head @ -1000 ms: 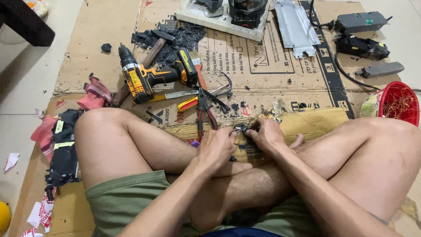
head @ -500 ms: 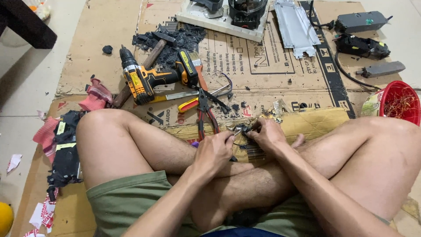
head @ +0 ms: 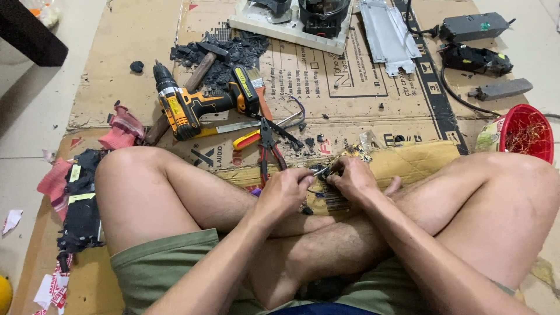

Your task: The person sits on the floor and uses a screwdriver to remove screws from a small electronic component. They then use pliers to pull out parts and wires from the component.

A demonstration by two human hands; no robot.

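A: Item, left hand [head: 286, 192]?
B: Closed in a pinch on a small dark part [head: 319, 173], just below the red-handled pliers [head: 269, 146]. Step in hand, by my judgement: picking the part apart.

A: Item, right hand [head: 350, 177]?
B: Fingers curled tight on the same part, right of the pliers. The next move likely calls for a steady counter-pull.

A: Nearby?
B: Yellow drill [head: 192, 102], up-left of the pliers; red basket [head: 528, 133], far right.

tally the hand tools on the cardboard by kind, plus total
Cordless drill: 1
Hammer: 1
Pliers: 1, red grips
Paintbrush: 1
Total: 4
Both hands, left hand and right hand, work a small part over the crossed legs; too small to identify, so it is not counted.
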